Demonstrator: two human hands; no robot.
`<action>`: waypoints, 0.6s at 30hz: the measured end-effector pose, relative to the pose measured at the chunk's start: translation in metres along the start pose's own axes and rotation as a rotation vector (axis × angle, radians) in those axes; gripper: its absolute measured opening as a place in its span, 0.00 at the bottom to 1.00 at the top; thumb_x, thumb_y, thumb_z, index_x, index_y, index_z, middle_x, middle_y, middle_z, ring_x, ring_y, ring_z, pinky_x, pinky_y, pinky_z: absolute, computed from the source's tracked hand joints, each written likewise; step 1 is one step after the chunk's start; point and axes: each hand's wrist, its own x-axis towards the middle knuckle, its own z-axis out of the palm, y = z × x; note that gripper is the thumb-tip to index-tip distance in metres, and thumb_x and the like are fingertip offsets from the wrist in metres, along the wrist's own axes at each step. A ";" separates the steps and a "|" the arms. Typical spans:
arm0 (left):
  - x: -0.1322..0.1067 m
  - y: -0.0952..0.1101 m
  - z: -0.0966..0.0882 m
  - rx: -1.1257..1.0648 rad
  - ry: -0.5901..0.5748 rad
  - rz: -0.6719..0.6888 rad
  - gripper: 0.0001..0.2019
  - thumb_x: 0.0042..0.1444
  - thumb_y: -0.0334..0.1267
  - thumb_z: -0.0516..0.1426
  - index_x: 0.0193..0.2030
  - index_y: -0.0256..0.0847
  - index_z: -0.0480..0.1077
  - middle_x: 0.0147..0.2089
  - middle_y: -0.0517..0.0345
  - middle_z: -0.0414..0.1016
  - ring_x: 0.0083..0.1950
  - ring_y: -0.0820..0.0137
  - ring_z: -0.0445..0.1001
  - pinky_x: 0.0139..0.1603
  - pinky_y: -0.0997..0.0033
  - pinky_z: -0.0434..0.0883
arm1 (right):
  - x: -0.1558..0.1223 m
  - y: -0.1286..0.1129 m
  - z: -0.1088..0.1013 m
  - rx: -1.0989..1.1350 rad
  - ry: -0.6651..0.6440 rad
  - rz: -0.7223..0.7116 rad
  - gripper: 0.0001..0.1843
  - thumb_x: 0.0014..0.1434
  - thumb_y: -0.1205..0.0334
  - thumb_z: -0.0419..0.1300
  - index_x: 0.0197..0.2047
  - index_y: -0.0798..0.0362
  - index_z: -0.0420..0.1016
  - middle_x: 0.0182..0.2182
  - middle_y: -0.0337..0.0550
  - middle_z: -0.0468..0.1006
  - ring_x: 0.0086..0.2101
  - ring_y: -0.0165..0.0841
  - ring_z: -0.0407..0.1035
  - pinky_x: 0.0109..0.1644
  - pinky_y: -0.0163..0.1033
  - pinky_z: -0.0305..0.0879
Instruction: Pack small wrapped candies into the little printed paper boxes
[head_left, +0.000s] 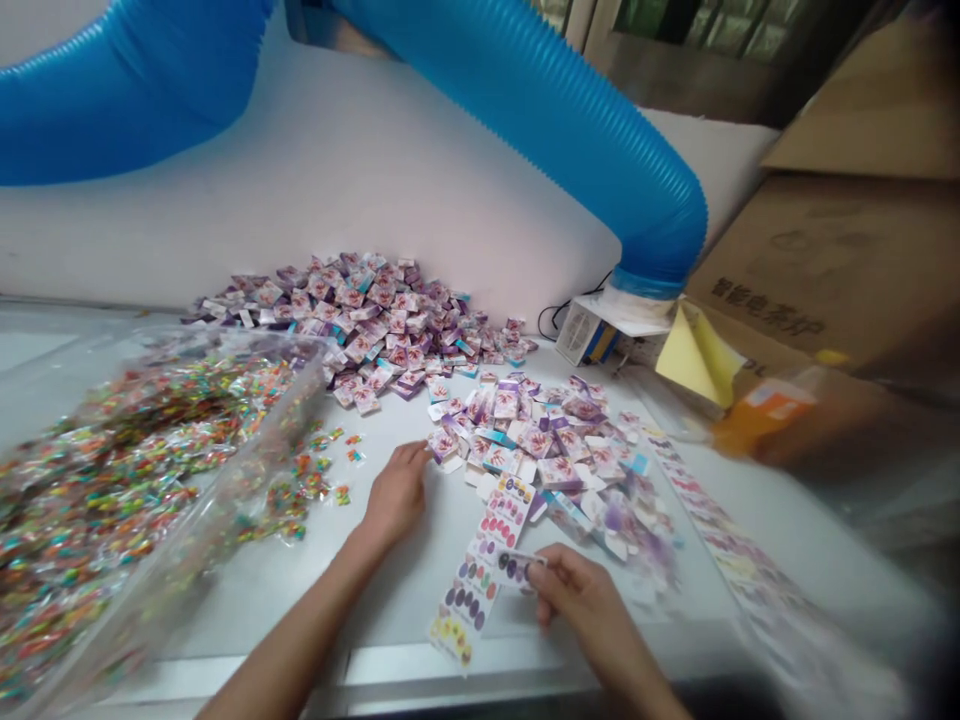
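Observation:
My left hand (397,493) reaches to the near left edge of a heap of small printed cardboard boxes. Its fingers are bent together at the edge of one small box (444,444); the thumb is hidden. My right hand (576,590) is closed, pinching a short card of dark oval nail stickers (514,566) between thumb and fingers. Behind and partly under that card is a long strip of nail stickers (463,600) in rows of several colours. It lies over the near side of the table, its upper end beside the boxes.
A clear plastic bag (247,455) of small colourful packets fills the left side, with loose packets (300,490) beside it. A larger box pile (375,320) rests against the wall. More strips (720,530) lie right. Blue ducting (555,110) hangs overhead; a carton (825,270) stands right.

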 end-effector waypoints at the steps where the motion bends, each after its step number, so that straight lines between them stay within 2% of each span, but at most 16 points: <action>1: 0.017 -0.008 0.002 0.027 -0.034 0.045 0.26 0.50 0.19 0.46 0.55 0.36 0.65 0.62 0.44 0.64 0.64 0.61 0.59 0.61 0.58 0.61 | -0.001 0.000 -0.002 -0.013 0.011 -0.001 0.21 0.54 0.42 0.60 0.31 0.54 0.70 0.17 0.36 0.70 0.20 0.28 0.65 0.27 0.32 0.61; 4: 0.052 -0.018 0.001 0.097 -0.154 0.168 0.24 0.50 0.20 0.48 0.54 0.38 0.66 0.58 0.46 0.68 0.59 0.62 0.65 0.57 0.63 0.65 | -0.003 0.001 -0.006 -0.063 0.036 0.002 0.22 0.54 0.41 0.58 0.29 0.54 0.69 0.16 0.36 0.69 0.20 0.29 0.64 0.27 0.33 0.61; 7: 0.058 -0.016 -0.003 0.166 -0.230 0.232 0.21 0.53 0.25 0.49 0.53 0.43 0.67 0.52 0.49 0.72 0.52 0.62 0.68 0.50 0.64 0.68 | 0.000 0.002 -0.007 -0.093 0.049 0.001 0.23 0.53 0.40 0.58 0.28 0.54 0.69 0.17 0.37 0.69 0.21 0.30 0.65 0.26 0.33 0.62; 10: 0.050 -0.010 -0.007 0.228 -0.254 0.210 0.14 0.52 0.30 0.52 0.45 0.41 0.70 0.45 0.46 0.72 0.49 0.58 0.69 0.44 0.63 0.68 | 0.007 -0.001 -0.006 -0.094 0.041 0.000 0.22 0.53 0.41 0.58 0.29 0.54 0.70 0.17 0.37 0.70 0.21 0.30 0.65 0.26 0.33 0.62; 13: 0.036 -0.004 -0.011 0.257 -0.246 0.144 0.09 0.48 0.29 0.54 0.38 0.39 0.69 0.41 0.46 0.72 0.46 0.56 0.71 0.42 0.63 0.67 | 0.016 -0.010 0.000 -0.082 0.009 -0.006 0.21 0.52 0.41 0.58 0.29 0.53 0.70 0.18 0.37 0.71 0.21 0.31 0.67 0.28 0.34 0.64; 16: 0.014 0.002 -0.015 0.252 -0.226 0.062 0.15 0.48 0.27 0.51 0.45 0.37 0.65 0.38 0.48 0.74 0.40 0.59 0.73 0.39 0.66 0.67 | 0.026 -0.024 0.008 -0.035 0.002 -0.027 0.22 0.51 0.41 0.59 0.32 0.54 0.71 0.21 0.40 0.75 0.24 0.32 0.70 0.31 0.35 0.67; 18: -0.007 0.008 -0.018 0.216 -0.197 0.018 0.20 0.50 0.28 0.51 0.51 0.38 0.61 0.41 0.49 0.74 0.40 0.61 0.74 0.39 0.67 0.67 | 0.034 -0.033 0.016 -0.008 0.005 -0.036 0.23 0.52 0.41 0.59 0.35 0.55 0.71 0.23 0.41 0.77 0.25 0.34 0.72 0.33 0.37 0.69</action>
